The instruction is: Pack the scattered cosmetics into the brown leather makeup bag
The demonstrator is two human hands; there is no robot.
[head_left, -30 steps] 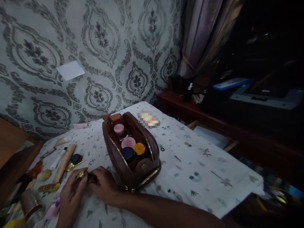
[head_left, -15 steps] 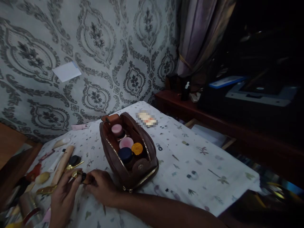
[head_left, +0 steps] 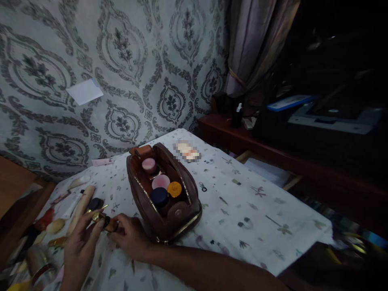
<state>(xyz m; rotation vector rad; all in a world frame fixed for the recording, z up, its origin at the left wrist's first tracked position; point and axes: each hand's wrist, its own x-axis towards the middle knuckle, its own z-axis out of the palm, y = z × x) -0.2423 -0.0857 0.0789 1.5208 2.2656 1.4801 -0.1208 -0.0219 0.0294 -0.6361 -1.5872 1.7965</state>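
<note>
Left hand (head_left: 81, 241), right hand (head_left: 130, 237): fingers gripping bottle (head_left: 111, 225) | bag (head_left: 166, 226) beside right hand | wide tablecloth (head_left: 233, 210) between bag and right edge

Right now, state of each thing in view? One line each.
Left hand: closed on gold end of item
Right hand: pinching brown end
Gold-brown item: held between both hands
Bag: unzipped, open
Navy-lidded jar: in bag, lid on
Curtain: tied back
Drawer: pulled out
</note>
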